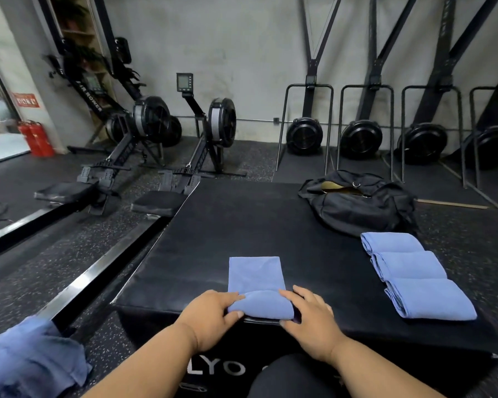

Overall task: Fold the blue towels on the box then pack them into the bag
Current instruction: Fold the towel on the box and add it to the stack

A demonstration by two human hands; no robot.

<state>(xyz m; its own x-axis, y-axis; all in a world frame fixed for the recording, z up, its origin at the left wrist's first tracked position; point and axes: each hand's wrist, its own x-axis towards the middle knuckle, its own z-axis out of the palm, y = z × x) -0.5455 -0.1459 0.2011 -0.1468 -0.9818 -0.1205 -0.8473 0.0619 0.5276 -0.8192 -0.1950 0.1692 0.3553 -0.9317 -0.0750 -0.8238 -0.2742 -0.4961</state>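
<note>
A crumpled heap of blue cloth is cut off at the lower left corner. The black padded box shows the partial letters "LYO" on its front, partly hidden by a knee. At its near edge the left hand and right hand pinch the rolled end of a blue towel. Three folded towels lie in a row to the right. Beyond them sits the unzipped black bag. A far rowing machine reads "AIR ROWER".
</note>
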